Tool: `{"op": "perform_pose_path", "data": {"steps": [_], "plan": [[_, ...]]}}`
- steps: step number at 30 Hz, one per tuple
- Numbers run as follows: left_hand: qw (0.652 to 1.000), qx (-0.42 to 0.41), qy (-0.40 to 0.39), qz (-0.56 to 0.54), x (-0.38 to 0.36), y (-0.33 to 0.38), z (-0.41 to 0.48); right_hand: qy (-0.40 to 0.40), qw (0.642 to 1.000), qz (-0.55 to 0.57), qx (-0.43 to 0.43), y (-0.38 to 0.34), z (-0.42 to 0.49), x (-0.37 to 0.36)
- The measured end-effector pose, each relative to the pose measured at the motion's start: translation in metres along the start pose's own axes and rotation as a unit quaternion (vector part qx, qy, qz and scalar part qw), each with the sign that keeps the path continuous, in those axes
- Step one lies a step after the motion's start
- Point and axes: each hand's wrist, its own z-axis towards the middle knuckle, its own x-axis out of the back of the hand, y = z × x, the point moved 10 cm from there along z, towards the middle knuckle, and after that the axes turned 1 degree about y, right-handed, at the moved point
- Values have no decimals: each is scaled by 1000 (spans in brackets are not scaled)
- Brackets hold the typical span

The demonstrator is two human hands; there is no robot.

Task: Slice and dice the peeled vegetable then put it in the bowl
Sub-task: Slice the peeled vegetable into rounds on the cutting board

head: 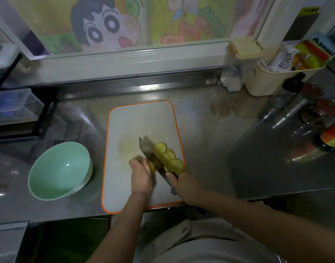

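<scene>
Vegetable stub (152,166) — mostly hidden by left hand (141,177), cleaver handle (173,190) buried in right hand (184,184)

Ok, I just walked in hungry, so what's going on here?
A person is slicing a peeled yellow vegetable on the cutting board. The left grip holds the uncut piece down, and the right grip holds the cleaver, its blade right beside that piece. Cut slices lie to the right of the blade. Nothing is diced yet, and the green bowl left of the board holds nothing.
</scene>
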Motion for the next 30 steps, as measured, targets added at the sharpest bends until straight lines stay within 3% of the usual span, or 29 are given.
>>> {"op": "perform_pose_path", "data": {"steps": [3, 11, 26, 30], "plan": [[999, 19, 8, -32, 4, 2, -3, -11, 1000, -10, 8, -11, 11, -5], [996, -57, -6, 68, 1, 5, 0, 58, 998, 5, 8, -13, 31, -7], [996, -46, -1, 71, 0, -3, 4, 39, 998, 22, -43, -7, 38, -8], [997, -44, 10, 60, 2, -2, 3, 45, 999, 19, -16, -13, 40, 1]]}}
